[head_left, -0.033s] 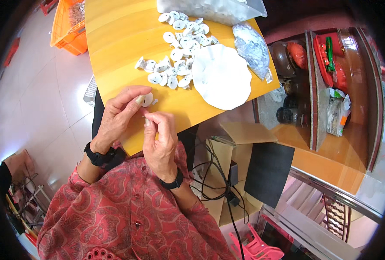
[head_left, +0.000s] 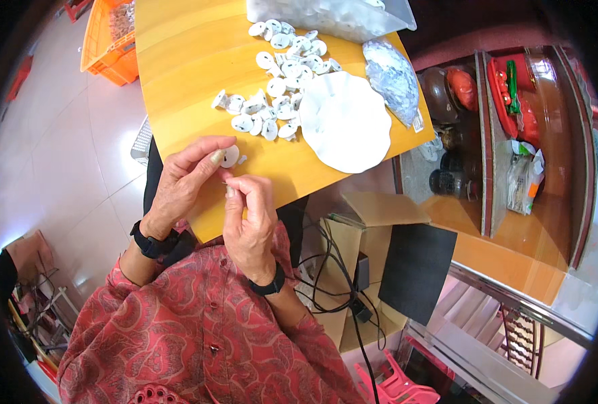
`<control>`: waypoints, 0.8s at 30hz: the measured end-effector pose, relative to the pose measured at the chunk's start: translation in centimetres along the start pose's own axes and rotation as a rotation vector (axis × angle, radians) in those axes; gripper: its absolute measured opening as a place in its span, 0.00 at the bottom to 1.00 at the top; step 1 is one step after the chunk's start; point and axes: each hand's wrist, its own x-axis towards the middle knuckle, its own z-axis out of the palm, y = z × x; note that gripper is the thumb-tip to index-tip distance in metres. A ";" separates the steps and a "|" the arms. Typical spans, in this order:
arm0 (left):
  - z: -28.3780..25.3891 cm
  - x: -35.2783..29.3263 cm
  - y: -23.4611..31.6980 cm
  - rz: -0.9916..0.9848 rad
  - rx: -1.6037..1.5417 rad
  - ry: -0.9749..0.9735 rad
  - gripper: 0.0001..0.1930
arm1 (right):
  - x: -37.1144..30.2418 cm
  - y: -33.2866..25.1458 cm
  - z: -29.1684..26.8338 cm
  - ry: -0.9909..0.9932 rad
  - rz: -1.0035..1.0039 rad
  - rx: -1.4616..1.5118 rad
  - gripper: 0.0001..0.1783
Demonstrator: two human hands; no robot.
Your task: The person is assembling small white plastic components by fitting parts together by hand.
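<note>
Between the thumb and forefinger of my left hand [head_left: 190, 170] is a small white round plastic piece [head_left: 230, 157] with a dark slot in its face. My right hand [head_left: 250, 215] is closed in a pinch just below and to the right of it; whatever its fingertips hold is too small to make out. A tiny white bit [head_left: 242, 159] lies beside the held piece. Farther out on the yellow wooden table [head_left: 184, 74], several similar white pieces [head_left: 276, 87] are heaped, some on their sides. A white wavy-edged plate [head_left: 346, 124] sits to their right.
A translucent plastic bin [head_left: 332, 19] stands at the table's far edge, with a clear bag of small pieces [head_left: 391, 81] near it. An orange crate [head_left: 110, 57] is on the floor at left. Right of my arms are an open cardboard box [head_left: 353, 269], black cables [head_left: 332, 283] and a shelf unit [head_left: 491, 148].
</note>
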 end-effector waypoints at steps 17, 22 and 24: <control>-1.1 -1.9 0.1 -0.234 -0.484 -0.147 0.17 | 0.2 -0.3 -1.0 0.007 0.154 0.119 0.15; -1.3 -1.7 -0.5 -0.153 -0.497 -0.192 0.18 | 0.3 -0.4 -0.5 -0.013 0.113 0.067 0.15; -1.5 -1.8 -0.6 -0.159 -0.517 -0.200 0.18 | 0.3 -0.4 -0.5 -0.020 0.094 0.028 0.15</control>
